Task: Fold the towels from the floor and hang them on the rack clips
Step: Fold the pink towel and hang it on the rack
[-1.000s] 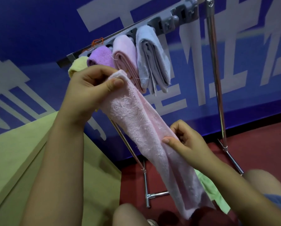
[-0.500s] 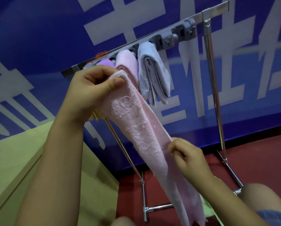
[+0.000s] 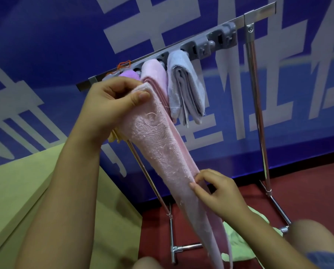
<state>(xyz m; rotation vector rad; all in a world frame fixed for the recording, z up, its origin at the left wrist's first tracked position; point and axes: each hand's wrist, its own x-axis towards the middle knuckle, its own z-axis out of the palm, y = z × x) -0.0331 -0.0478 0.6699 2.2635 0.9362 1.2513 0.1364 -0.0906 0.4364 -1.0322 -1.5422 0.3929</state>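
Observation:
A long pale pink towel [image 3: 162, 152] hangs lengthwise between my hands. My left hand [image 3: 111, 101] pinches its top end up near the rack bar [image 3: 259, 13]. My right hand [image 3: 218, 193] pinches its right edge lower down. On the bar's grey clips [image 3: 214, 43] hang a folded grey towel [image 3: 185, 88], a folded pink towel [image 3: 154, 74] and a purple towel [image 3: 128, 74], partly hidden by my left hand. A bit of yellow towel [image 3: 111, 138] shows under my left wrist. A light green towel [image 3: 240, 241] lies on the red floor.
The metal rack stands on thin legs [image 3: 257, 105] with a foot bar [image 3: 187, 247] on the red floor. A blue banner wall [image 3: 45, 45] is right behind it. A pale green box or bench [image 3: 16, 191] fills the left. My knees [image 3: 307, 235] are at the bottom.
The view has tilted so the rack sits lower and more of its right end shows. My right hand slid down the pink towel's edge. My left hand kept its hold at the top.

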